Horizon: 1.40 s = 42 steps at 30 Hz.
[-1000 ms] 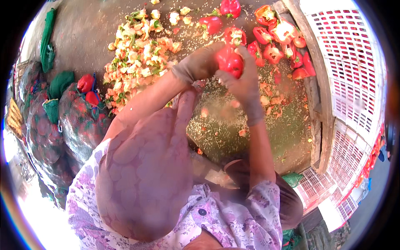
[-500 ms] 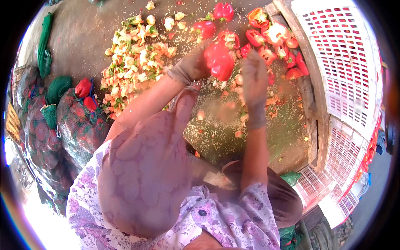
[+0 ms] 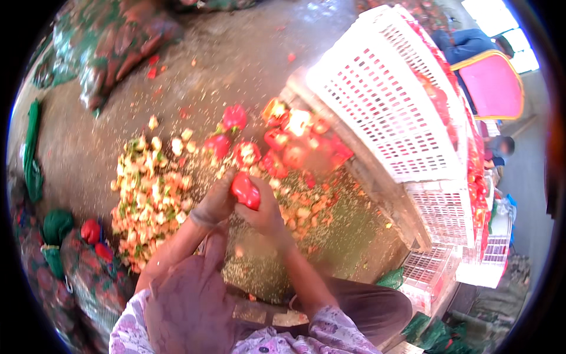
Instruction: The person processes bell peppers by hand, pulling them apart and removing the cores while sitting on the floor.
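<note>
In front of me a shiny red bell pepper (image 3: 245,190) sits between my two gloved hands. My left hand (image 3: 214,199) is closed round its left side. My right hand (image 3: 264,213) wraps it from the right and below; whether a small tool is also in that hand is hidden. Just beyond lie a few whole red peppers (image 3: 234,117) and a cluster of cut-open red pepper pieces (image 3: 276,140). Left of my hands spreads a heap of pale pepper cores (image 3: 150,203) with green stems. More core scraps (image 3: 306,209) and seeds lie to the right.
A wooden beam (image 3: 377,192) borders the floor on the right, with white slatted crates (image 3: 377,100) behind it, holding red peppers. Filled net sacks (image 3: 88,271) stand at left, another sack (image 3: 112,47) far left. Beside a pink-backed chair (image 3: 492,85) is a person (image 3: 469,44).
My right hand, apart and blurred before, has come over to the pepper at my left hand, and both now hold it. The view has tilted upward, showing more floor and crates.
</note>
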### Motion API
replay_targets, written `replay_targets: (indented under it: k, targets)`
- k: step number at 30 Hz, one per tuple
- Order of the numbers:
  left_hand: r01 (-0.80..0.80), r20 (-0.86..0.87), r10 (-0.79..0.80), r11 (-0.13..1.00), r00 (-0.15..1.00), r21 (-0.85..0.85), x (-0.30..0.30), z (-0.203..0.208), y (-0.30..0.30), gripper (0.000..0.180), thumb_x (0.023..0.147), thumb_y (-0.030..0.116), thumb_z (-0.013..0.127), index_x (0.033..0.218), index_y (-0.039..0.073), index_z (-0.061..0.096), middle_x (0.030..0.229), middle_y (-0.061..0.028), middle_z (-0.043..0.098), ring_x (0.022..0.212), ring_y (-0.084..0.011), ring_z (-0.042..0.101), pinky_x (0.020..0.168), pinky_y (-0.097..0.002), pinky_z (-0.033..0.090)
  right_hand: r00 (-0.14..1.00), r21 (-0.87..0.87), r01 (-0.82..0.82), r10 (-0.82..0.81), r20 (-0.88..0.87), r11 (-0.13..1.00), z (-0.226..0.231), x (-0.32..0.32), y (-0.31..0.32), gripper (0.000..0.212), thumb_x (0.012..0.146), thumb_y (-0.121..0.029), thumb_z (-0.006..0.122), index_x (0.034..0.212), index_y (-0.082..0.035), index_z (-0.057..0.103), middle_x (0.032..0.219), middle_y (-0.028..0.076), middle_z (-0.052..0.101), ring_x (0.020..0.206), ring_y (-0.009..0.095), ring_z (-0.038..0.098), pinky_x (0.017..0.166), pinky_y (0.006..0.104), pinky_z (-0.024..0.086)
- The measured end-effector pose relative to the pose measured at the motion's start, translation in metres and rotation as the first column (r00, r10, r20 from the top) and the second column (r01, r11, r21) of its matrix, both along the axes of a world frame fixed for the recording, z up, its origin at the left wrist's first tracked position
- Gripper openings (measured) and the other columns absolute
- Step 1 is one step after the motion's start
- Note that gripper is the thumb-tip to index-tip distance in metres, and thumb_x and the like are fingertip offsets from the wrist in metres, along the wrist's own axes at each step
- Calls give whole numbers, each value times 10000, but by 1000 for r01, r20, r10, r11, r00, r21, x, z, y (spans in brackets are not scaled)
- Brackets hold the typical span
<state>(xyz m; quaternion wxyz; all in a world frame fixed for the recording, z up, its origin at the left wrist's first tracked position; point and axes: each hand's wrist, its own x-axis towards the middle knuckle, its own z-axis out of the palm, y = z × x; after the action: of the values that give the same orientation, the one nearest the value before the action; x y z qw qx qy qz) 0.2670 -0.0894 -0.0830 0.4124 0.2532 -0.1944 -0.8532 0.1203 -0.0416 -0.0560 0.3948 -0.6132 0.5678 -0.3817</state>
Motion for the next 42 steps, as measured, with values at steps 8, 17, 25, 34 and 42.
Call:
replay_targets:
  k: [8, 17, 25, 34, 42]
  targets:
    - [-74, 285, 30, 987, 958, 144, 33, -3, -1, 392, 992, 361, 484, 1241, 67, 554, 979, -18, 625, 886, -133, 616, 816, -311, 532, 944, -395, 177, -42, 328, 901, 193, -115, -132, 475, 960, -311, 485, 1341, -41, 399, 1197, 147, 534, 1018, 234, 583, 917, 329, 508]
    - [-298, 322, 193, 901, 927, 316, 90, -39, 3, 228, 990, 258, 521, 1084, 62, 588, 951, -39, 623, 865, -147, 608, 761, -304, 541, 978, 104, 10, -31, 205, 995, 0, -24, -152, 360, 878, -243, 670, 1154, -19, 611, 1076, 92, 629, 1037, 172, 602, 780, 289, 533]
    - [-376, 389, 249, 878, 887, 297, 118, -35, 9, 292, 966, 298, 566, 1137, 63, 593, 981, -47, 642, 868, -175, 631, 755, -332, 544, 472, 187, -134, 228, -851, 973, -83, 91, -185, 617, 752, -377, 734, 1257, -90, 524, 1118, 209, 605, 1072, 350, 587, 916, 440, 466]
    - [-85, 282, 106, 993, 953, -85, 83, -9, -10, 505, 942, 446, 575, 1254, 51, 539, 1125, -71, 600, 978, -147, 605, 833, -307, 528, 943, -116, -329, 332, 8, 937, -19, 44, -100, 676, 819, -416, 729, 1281, 18, 493, 1161, 218, 565, 1096, 325, 560, 947, 394, 444]
    - [302, 532, -174, 939, 828, -163, 62, 40, -5, 329, 922, 152, 580, 1215, 3, 561, 946, -47, 659, 796, -105, 628, 697, -249, 514, 982, -149, -176, 183, 36, 973, -12, 27, -24, 619, 943, -357, 598, 1369, 39, 385, 1247, 230, 484, 1135, 306, 511, 964, 380, 423]
